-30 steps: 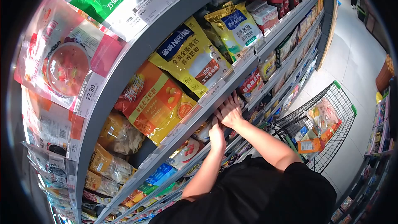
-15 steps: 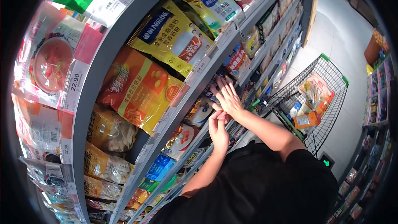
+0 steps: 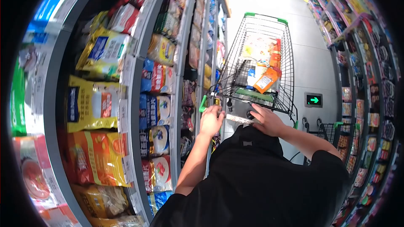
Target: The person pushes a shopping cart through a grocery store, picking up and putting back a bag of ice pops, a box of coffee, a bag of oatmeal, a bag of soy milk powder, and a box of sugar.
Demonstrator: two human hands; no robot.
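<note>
A wire shopping cart [image 3: 291, 65] with green corners stands in front of me. Its handle [image 3: 240, 119] runs across between my hands. My left hand [image 3: 211, 120] is at the handle's left part, with its fingers bent over it. Over the right part lies my right hand [image 3: 269, 120], its fingers stretched out and apart. Inside the cart are an orange packet [image 3: 267, 80] and a clear and pinkish bag [image 3: 256, 47], with a smaller blue and white item beside them. My palms' undersides are hidden.
Shelves of bagged food line my left, with a yellow bag [image 3: 93, 104] and an orange bag [image 3: 97, 157] close by. Another shelf [image 3: 357, 80] runs along the right. A green arrow sign [image 3: 314, 100] is on the floor; a second cart [image 3: 332, 132] stands near it.
My view has turned right, from the shelf to the cart. Both hands have left the shelf front and moved apart, coming to the cart's handle.
</note>
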